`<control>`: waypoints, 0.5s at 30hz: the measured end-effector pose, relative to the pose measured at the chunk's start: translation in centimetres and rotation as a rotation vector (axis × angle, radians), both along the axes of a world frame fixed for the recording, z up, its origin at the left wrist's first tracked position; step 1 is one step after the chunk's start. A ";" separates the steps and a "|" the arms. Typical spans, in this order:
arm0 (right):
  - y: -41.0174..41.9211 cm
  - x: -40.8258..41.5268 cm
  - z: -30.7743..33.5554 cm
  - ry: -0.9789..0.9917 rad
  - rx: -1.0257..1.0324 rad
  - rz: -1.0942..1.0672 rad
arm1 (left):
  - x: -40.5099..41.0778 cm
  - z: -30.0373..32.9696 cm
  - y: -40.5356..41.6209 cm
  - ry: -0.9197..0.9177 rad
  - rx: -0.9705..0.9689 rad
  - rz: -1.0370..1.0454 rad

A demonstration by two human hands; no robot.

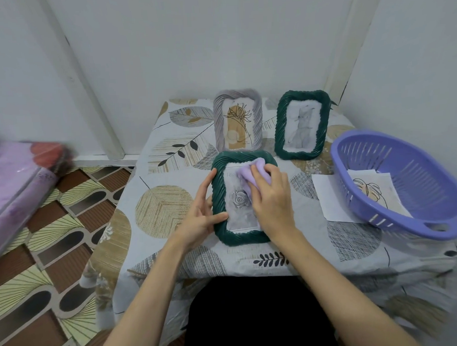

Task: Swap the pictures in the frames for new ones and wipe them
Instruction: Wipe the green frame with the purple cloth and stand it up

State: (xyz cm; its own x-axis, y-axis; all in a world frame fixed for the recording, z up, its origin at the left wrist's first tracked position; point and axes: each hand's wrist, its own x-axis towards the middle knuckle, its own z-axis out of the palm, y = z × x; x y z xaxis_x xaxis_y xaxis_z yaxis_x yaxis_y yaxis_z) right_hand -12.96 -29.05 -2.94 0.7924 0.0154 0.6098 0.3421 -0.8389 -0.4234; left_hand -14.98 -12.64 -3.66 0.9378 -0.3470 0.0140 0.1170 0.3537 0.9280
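A dark green frame with a grey rose picture lies flat on the table in front of me. My left hand holds its left edge, thumb on the rim and fingers along the side. A lilac cloth lies on the upper glass, and my right hand presses it there with fingers bunched over it. Behind stand a grey frame with a leaf drawing and a second green frame with a pale grey picture.
A purple plastic basket sits tilted at the right, holding a printed picture over a white sheet. The leaf-patterned tablecloth covers the small table. Walls close behind; a pink bundle lies at the left over the tiled floor.
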 end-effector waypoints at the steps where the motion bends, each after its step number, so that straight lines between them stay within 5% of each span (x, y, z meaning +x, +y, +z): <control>1: 0.4 0.1 0.1 0.012 0.021 0.013 | 0.0 0.0 0.0 -0.002 0.001 0.004; 8: 0.3 0.1 0.4 -0.004 0.107 -0.044 | 0.1 -0.2 0.0 -0.007 -0.013 0.012; 15: 0.4 -1.1 -1.1 -0.089 -0.224 0.245 | 0.2 -0.6 0.4 0.009 -0.043 -0.020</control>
State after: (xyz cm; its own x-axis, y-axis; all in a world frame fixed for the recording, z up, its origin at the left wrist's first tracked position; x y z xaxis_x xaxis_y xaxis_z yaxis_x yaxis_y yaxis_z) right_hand -14.04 -28.64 -4.03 0.6923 0.3401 0.6365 0.5725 -0.7958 -0.1975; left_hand -14.76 -12.23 -4.27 0.9309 -0.3647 0.0206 0.1331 0.3910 0.9107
